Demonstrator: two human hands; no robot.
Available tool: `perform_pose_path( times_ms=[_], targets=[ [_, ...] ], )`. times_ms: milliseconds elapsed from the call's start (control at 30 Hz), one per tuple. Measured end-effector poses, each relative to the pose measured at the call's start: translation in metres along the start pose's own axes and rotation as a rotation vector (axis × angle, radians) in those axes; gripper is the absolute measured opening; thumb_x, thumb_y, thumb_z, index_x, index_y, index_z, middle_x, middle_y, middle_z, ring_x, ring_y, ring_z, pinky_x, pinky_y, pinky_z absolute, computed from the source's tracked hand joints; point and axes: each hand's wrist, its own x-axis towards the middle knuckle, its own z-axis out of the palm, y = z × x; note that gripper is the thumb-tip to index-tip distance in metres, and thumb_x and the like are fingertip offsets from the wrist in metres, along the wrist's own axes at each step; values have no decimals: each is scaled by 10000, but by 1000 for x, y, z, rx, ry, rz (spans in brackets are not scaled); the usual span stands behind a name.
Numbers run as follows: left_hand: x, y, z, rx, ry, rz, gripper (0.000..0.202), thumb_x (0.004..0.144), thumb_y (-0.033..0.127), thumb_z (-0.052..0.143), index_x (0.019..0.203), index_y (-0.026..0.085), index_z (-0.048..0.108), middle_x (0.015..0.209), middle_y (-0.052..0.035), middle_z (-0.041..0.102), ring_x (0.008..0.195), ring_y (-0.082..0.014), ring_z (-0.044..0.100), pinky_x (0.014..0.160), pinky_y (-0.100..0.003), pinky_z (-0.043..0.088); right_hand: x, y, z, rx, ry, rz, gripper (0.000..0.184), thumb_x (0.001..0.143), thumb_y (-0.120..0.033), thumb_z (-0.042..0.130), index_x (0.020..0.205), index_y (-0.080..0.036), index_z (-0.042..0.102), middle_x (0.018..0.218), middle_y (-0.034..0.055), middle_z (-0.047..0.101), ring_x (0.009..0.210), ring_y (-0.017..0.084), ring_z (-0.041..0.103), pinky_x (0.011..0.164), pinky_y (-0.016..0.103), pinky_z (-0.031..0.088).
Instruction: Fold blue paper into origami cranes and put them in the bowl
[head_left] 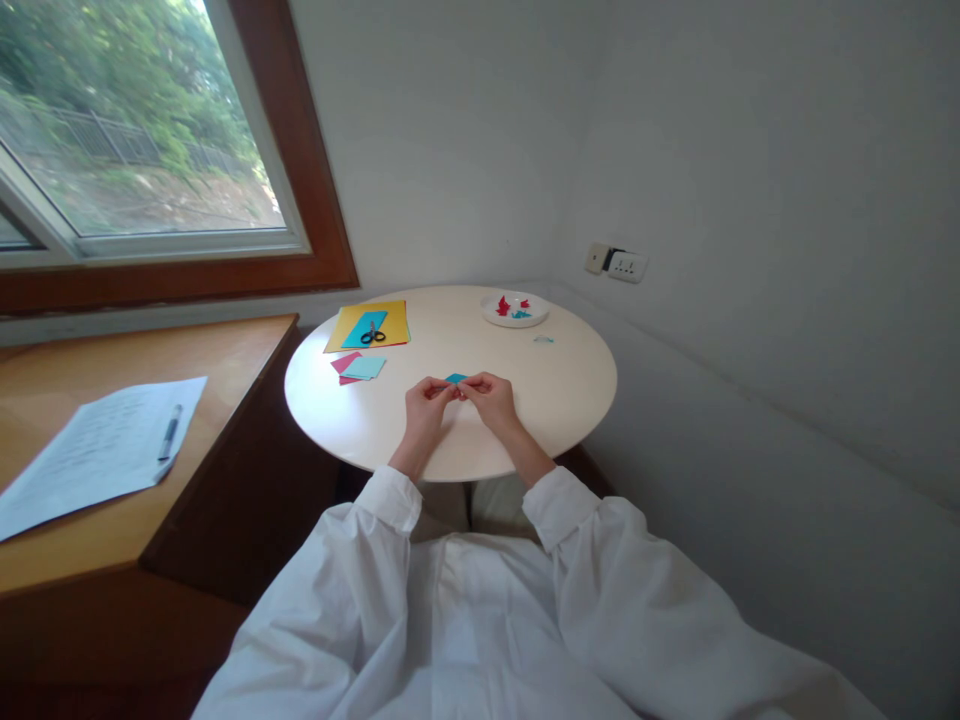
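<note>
Plain wall (pixel 465 150) fills far side & right. Window (pixel 150 130) w/ brown wood frame at far left; trees & a fence outside. Wooden desk (pixel 240 350) along left. Round white table (pixel 570 390) in the middle, far edge close to the wall. Person in white shirt (pixel 480 620) on near side, sleeves ending at the wrists.

Sheet w/ handwriting (pixel 97 440) lies on desk, left. Yellow sheet (pixel 397 325) on table's far-left part, other colours peeking out at its edge. White plate (pixel 541 310) at table's far right.

L hand (pixel 427 405) & R hand (pixel 493 398) at table's near-middle, close tog., fingertips meeting. Both grips narrow: thumbs & index fingers pinch a small blue paper piece (pixel 456 378) btwn them, its tip showing on far side; rest hidden by fingers, so can't tell its full shape.

Socket plate (pixel 628 266) on right wall. Blue strip (pixel 365 323) on yellow sheet, black-handled scissors (pixel 373 337) partly over it. Pen (pixel 170 432) on handwritten sheet, right side. Pale blue square (pixel 364 368) overlaps pink pieces (pixel 343 362), nearer than yellow sheet. On plate: red bits (pixel 503 307) & teal bit (pixel 520 314). Tiny teal scrap (pixel 544 340) on table, just nearer than plate.
</note>
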Motion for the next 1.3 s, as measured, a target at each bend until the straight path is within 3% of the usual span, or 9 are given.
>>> perform_pose_path(
  times_ms=[700, 933, 1100, 1300],
  targets=[
    [4, -8, -2, 77, 35, 29, 191, 559, 208, 720, 555, 157, 535, 515, 27, 588, 552, -140, 605, 585, -276, 488, -1, 8, -1, -44, 15, 8, 183, 554, -308, 735, 599, -182, 610, 575, 4, 663, 571, 164, 640, 616, 308, 546],
    [4, -8, -3, 50, -2, 35, 213, 561, 206, 731, 636, 167, 535, 563, 35, 591, 580, -132, 608, 611, -274, 500, -2, 6, 0, -22, 23, 19, 200, 538, -307, 749, 589, -183, 601, 558, -3, 656, 558, 159, 636, 604, 304, 542],
    [3, -8, -2, -3, -17, 22, 312, 590, 219, 723, 737, 201, 449, 559, 54, 587, 568, -131, 620, 614, -278, 513, -1, 5, 1, 4, 35, 26, 202, 533, -304, 746, 584, -183, 593, 560, -6, 655, 560, 161, 641, 611, 310, 546],
    [3, -8, -2, -21, -21, 23, 359, 593, 209, 726, 732, 211, 395, 546, 73, 552, 564, -122, 617, 625, -274, 520, 0, 3, 3, 23, 52, 34, 223, 505, -318, 750, 564, -187, 579, 534, -16, 645, 532, 156, 634, 605, 311, 549]
  ],
)
